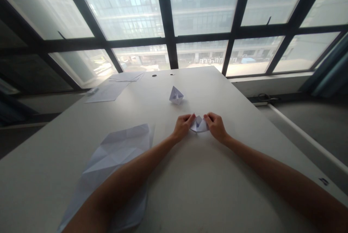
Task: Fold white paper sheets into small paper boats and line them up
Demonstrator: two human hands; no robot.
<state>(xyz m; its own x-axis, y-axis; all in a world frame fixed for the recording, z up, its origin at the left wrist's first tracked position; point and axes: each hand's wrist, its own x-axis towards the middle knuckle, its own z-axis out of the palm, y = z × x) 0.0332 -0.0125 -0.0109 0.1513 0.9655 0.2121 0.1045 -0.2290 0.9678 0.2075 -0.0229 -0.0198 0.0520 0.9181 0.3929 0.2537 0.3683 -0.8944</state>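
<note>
Between my two hands is a small folded white paper [199,125], just over the table, with raised flaps and a pocket in its middle. My left hand [184,126] pinches its left end, thumb on top. At the right end, my right hand [216,126] grips it the same way; the curled fingers hide both ends. Beyond the hands stands a finished-looking folded paper boat [176,96] with a pointed peak. Under and beside my left forearm lie creased white sheets [119,149], partly covered by the arm.
The white table [217,175] runs away toward large dark-framed windows. Several flat paper sheets [108,91] lie at its far left. Two round holes [154,75] are near the far edge. Right of the table, a white rail [307,135] and a dark cable [265,97] are visible.
</note>
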